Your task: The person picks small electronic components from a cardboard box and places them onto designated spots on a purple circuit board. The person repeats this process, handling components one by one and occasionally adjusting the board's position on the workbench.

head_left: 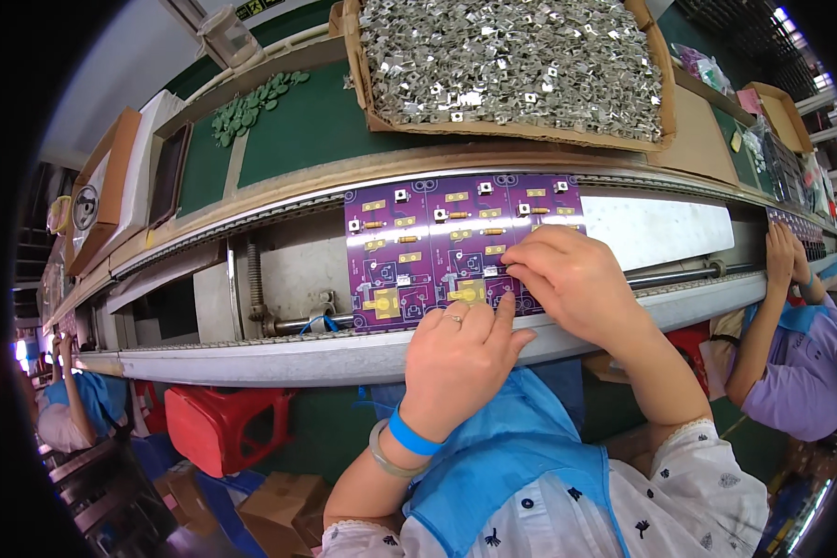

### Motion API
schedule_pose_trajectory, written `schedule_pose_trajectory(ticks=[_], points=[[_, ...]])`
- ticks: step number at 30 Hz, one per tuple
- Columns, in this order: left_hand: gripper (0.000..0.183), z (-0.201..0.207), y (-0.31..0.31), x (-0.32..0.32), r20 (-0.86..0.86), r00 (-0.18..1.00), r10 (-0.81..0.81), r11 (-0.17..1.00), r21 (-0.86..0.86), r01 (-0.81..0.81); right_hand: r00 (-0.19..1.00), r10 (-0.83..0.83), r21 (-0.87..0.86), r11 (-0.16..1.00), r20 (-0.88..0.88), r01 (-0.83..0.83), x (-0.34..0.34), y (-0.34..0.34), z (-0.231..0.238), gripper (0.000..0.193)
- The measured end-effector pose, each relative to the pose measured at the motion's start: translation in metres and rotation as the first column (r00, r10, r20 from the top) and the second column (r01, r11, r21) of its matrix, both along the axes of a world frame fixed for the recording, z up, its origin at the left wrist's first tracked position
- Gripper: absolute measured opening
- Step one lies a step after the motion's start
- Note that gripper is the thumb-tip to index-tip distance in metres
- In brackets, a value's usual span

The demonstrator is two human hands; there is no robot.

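Observation:
A purple circuit board (428, 270) lies across the rails of a conveyor in front of me. It carries small square push switches, orange-brown resistors and yellow patches. My right hand (572, 284) is over its right part, thumb and forefinger pinched together at the surface. Whatever sits between those fingertips is too small and covered to name. At the board's near edge is my left hand (465, 358), its forefinger stretched out onto the board and its thumb apart. The other left fingers are bent, and I see nothing held in them.
Beyond the conveyor stands a cardboard box (668, 102) heaped with small metal clips (511, 65). Green disc-like parts (251, 107) lie at the far left. The metal rail (279, 361) runs along my side. A red stool (219, 428) is at lower left; a co-worker (795, 353) works at right.

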State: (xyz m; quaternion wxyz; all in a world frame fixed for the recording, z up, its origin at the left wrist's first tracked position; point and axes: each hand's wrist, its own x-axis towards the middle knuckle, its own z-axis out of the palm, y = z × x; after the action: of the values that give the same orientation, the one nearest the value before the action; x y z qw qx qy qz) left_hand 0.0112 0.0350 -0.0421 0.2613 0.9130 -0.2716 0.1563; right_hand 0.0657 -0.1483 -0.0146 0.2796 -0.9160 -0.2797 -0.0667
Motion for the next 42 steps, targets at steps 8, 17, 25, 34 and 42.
schedule_pose_trajectory(ticks=[8, 17, 25, 34, 42], points=[[0.039, -0.001, 0.003, 0.000, -0.023, 1.000, -0.020, 1.000, 0.007, 0.020, 0.994, -0.072, 0.035, 0.997, -0.084, 0.075, 0.000, 0.002, -0.003, 0.009], [0.039, 0.000, 0.005, 0.000, -0.040, 0.998, -0.040, 0.998, 0.050, 0.042, 0.995, -0.066, 0.034, 0.997, -0.073, 0.069, -0.001, 0.005, -0.004, 0.009], [0.038, -0.001, 0.004, 0.002, -0.033, 0.997, -0.077, 0.996, 0.038, 0.078, 0.997, -0.074, 0.079, 0.994, -0.036, 0.077, -0.003, 0.008, -0.014, 0.009], [0.041, -0.005, 0.004, 0.003, -0.027, 0.996, -0.085, 0.996, 0.017, 0.086, 0.999, -0.054, 0.101, 0.993, -0.009, 0.054, -0.002, 0.007, -0.018, 0.010], [0.040, -0.005, 0.003, 0.003, -0.021, 0.996, -0.082, 0.997, 0.009, 0.082, 0.999, -0.040, 0.072, 0.997, 0.012, 0.039, -0.002, 0.010, -0.018, 0.010]])
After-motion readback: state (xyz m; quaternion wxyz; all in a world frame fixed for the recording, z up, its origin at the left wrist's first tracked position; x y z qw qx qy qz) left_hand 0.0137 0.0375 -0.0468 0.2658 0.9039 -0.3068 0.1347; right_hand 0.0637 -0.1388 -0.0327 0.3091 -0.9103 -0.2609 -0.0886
